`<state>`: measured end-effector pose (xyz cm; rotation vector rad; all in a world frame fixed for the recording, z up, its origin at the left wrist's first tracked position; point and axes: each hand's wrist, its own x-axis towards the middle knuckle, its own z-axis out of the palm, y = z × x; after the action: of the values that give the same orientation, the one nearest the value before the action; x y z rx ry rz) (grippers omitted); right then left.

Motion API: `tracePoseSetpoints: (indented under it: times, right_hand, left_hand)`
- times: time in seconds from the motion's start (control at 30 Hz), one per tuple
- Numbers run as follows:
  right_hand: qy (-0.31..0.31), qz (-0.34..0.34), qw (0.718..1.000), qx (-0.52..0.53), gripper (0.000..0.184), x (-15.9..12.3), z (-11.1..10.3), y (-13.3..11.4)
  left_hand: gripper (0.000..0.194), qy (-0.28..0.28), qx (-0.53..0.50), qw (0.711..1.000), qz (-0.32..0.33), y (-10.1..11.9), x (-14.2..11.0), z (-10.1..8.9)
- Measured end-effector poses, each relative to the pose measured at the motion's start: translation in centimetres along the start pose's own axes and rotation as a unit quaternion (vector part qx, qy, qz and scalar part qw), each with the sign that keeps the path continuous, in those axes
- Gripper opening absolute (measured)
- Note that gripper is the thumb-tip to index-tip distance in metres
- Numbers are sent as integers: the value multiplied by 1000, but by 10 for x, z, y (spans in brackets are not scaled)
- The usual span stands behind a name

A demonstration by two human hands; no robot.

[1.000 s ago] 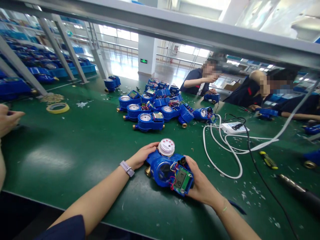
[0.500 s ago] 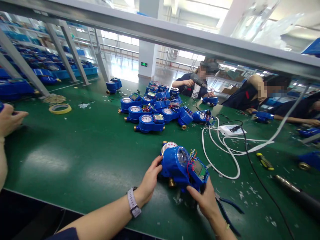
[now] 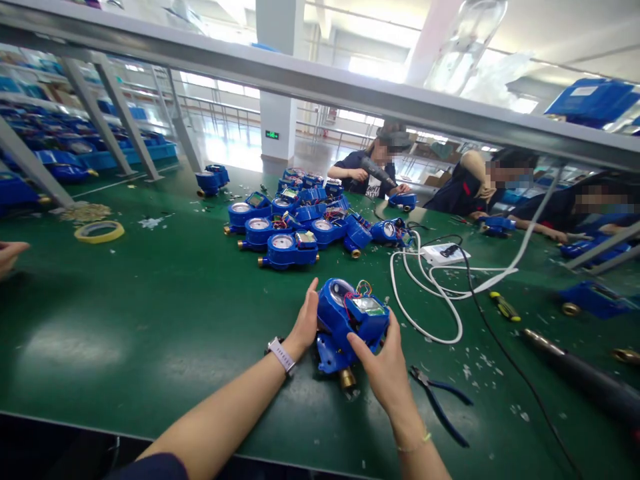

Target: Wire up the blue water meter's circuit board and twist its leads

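Note:
A blue water meter [image 3: 334,303] with a round dial, loose coloured wires and a small display box is between my two hands, tilted over the green table. My left hand [image 3: 305,323], with a watch at its wrist, is pressed against the meter's left side. Around the display box on the right, my right hand [image 3: 384,357] grips with its thumb in front. Below sticks out a blue body with a brass fitting [image 3: 347,380]; I cannot tell whether it belongs to a second meter. Diagonal pliers [image 3: 440,403] with dark blue handles lie right of my right hand.
Several blue meters [image 3: 287,250] are grouped farther back. A tape roll [image 3: 99,231] lies at left, near another person's hand [image 3: 11,257]. White cable [image 3: 425,333], a power strip [image 3: 445,254], a screwdriver [image 3: 505,307] and a heat gun [image 3: 575,367] are at right. Co-workers sit opposite.
The held meter has turned and tipped, its display box now facing upward more. The white dial seen behind it before is now hidden. At the far left, the other person's hand has drawn back.

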<state>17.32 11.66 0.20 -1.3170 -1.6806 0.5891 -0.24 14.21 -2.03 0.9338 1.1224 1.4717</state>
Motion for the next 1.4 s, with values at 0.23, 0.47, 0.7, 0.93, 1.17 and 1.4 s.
tracePoseSetpoints:
  times: [0.23, 0.47, 0.7, 0.93, 1.17, 1.4]
  right_hand:
    - [-8, -56, 992, -116, 105, -39, -11, -25]
    - [-1, -75, 991, -114, 86, -67, 2, -21]
    - [-67, 18, 997, 31, 80, -60, -22, 4]
    - [-98, -51, 994, -3, 78, -28, -46, -19]
    - [-180, -8, 982, 51, 58, 11, -61, -45]
    - [-232, 18, 956, 177, 54, 0, -52, -23]
  left_hand:
    - [56, 76, -5, 997, 27, -3, -21, 14]
    - [52, -87, 73, 993, 33, 10, 11, -4]
    - [48, -107, 178, 976, 59, 22, -12, -23]
    - [44, -167, 321, 928, 88, 37, -34, -31]
    - [49, -215, 268, 934, 97, 28, -25, -40]
    - [54, -222, 211, 948, 87, 14, -22, -48]
